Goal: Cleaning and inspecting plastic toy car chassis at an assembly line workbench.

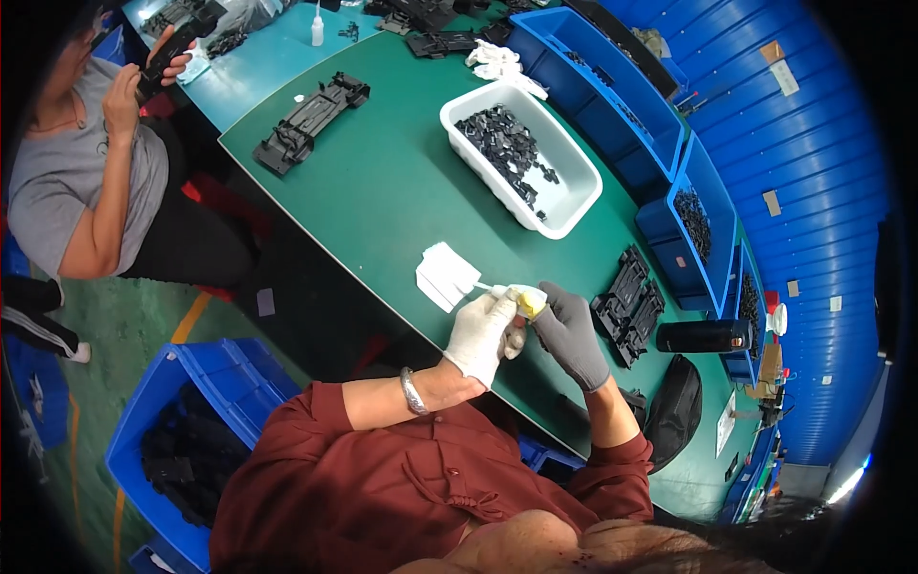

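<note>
A: Dark hair (pixel 765 545) and our maroon buttoned cloth shirt (pixel 354 478) are nearest us. Past them, what are we gripping?

B: Our left hand, in a white knitted glove (pixel 481 337), is closed around a small white-and-yellow piece (pixel 527 299). Our right hand, in a grey fabric glove (pixel 572 337), meets its yellow end; we cannot tell whether those fingers pinch it or only press.

A: How do we handle it well?

B: We would steady it with the left fingers, press lightly with the right, and mind the thin pale tip (pixel 485 286). It looks like a nozzle, though the piece is too small to be sure.

A: Where does the piece lie in the grip?

B: Between both sets of fingertips, above the green table's near left edge, its tip pointing left toward a folded white paper sheet (pixel 448 277). Whether tip and paper touch, we cannot tell.

A: And around us?

B: Toward the table's far right edge sits a white rectangular plastic tub (pixel 572 203) of small black parts (pixel 499 143); nearer our right hand lies a black ribbed plastic frame (pixel 629 306).
</note>
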Demonstrator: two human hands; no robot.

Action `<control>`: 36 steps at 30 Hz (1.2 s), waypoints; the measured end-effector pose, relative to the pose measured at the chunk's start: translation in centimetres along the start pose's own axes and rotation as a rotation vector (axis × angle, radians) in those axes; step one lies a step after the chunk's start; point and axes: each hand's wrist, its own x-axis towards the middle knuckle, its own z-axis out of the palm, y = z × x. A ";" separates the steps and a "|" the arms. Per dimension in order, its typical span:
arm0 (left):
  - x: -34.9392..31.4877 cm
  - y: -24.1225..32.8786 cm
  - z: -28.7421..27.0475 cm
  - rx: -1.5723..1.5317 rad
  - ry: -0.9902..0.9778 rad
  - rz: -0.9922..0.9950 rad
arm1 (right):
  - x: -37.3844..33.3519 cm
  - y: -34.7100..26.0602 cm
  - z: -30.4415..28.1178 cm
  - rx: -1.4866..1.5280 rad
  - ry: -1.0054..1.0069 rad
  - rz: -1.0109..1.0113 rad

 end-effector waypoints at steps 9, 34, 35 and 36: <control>0.2 -0.6 0.3 0.010 0.032 0.106 | 0.3 -0.9 -0.7 0.172 -0.116 0.122; 0.1 -0.5 -0.2 0.041 0.016 0.129 | 0.4 -0.8 1.1 0.250 -0.057 0.035; 0.1 -0.5 -0.2 0.036 0.021 0.131 | 0.4 -0.7 1.2 0.250 -0.058 0.036; 0.1 -0.4 -0.1 0.035 0.022 0.131 | 0.4 -0.6 1.2 0.231 -0.048 0.016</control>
